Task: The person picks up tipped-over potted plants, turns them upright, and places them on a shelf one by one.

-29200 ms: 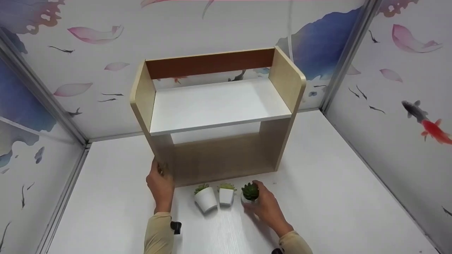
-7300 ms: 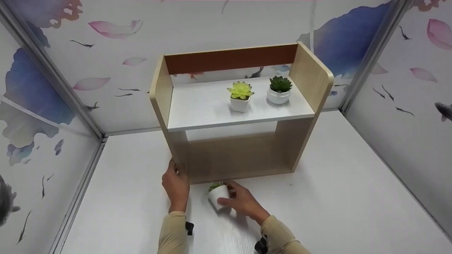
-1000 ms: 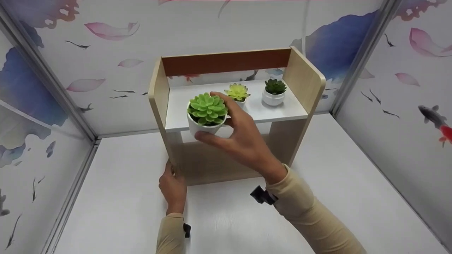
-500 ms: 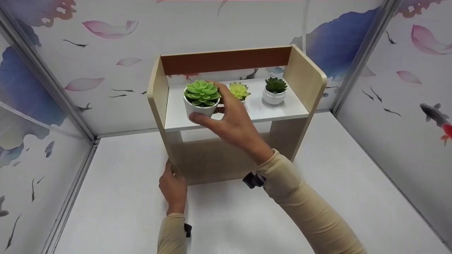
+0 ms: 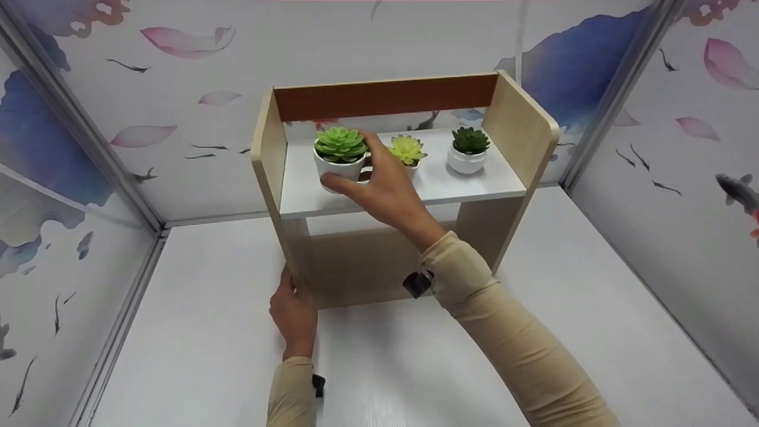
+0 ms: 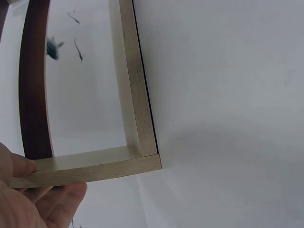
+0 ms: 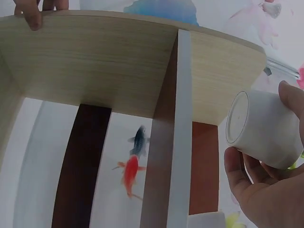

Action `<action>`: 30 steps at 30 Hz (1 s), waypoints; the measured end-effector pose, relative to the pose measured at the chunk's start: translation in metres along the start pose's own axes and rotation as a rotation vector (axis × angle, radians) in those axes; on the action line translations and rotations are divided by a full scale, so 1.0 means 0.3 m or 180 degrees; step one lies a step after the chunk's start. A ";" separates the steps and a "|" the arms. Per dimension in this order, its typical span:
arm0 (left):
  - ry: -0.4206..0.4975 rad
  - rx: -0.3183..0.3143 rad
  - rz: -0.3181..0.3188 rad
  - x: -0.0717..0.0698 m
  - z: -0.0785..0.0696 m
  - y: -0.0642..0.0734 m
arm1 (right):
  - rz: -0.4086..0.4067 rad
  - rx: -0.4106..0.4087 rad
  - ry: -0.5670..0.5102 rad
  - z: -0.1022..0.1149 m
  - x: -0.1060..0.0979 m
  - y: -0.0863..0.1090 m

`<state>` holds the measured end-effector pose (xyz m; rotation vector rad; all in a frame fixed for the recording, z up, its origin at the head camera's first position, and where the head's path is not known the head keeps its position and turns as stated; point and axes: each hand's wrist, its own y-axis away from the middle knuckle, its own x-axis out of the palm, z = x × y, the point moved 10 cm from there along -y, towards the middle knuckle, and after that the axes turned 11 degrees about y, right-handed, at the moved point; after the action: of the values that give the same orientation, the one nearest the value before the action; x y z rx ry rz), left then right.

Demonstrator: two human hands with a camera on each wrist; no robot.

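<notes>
My right hand (image 5: 388, 187) pinches a potted succulent between thumb and fingers, its bright green leaves (image 5: 339, 145) upright in a white pot (image 7: 266, 128). It is over the left part of the upper shelf (image 5: 439, 185); the right wrist view shows the pot's base apart from the shelf board. To its right stand a small yellow-green succulent (image 5: 407, 149), its pot partly behind my hand, and a dark green succulent (image 5: 469, 141) in a round white pot. Low down, my left hand (image 5: 295, 314) grips the left side panel (image 6: 95, 172) of the wooden desk shelf, thumb and fingers on opposite faces.
The desk shelf stands on a white table (image 5: 207, 332), with a reddish-brown rail (image 5: 385, 99) across its top back. Behind it and at both sides rise printed wall panels (image 5: 367, 35) joined by metal corner posts.
Earlier, all three pots were on the table; two then stood on the shelf. Over the last second my right hand has carried the bright green succulent forward over the shelf. The left hand keeps its grip.
</notes>
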<state>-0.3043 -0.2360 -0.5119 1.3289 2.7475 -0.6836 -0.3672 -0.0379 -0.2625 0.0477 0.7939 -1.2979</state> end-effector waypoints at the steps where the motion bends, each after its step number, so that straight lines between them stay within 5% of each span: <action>1: -0.0011 -0.0008 0.0009 0.001 0.001 0.000 | 0.0001 0.0022 0.0005 -0.008 0.002 -0.004; 30: -0.0142 -0.0002 0.0005 0.001 -0.007 0.008 | 0.0045 0.0334 0.0325 -0.117 0.080 -0.064</action>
<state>-0.3025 -0.2336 -0.5110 1.2990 2.7116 -0.7035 -0.4001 -0.0480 -0.2941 0.2045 0.8103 -1.3311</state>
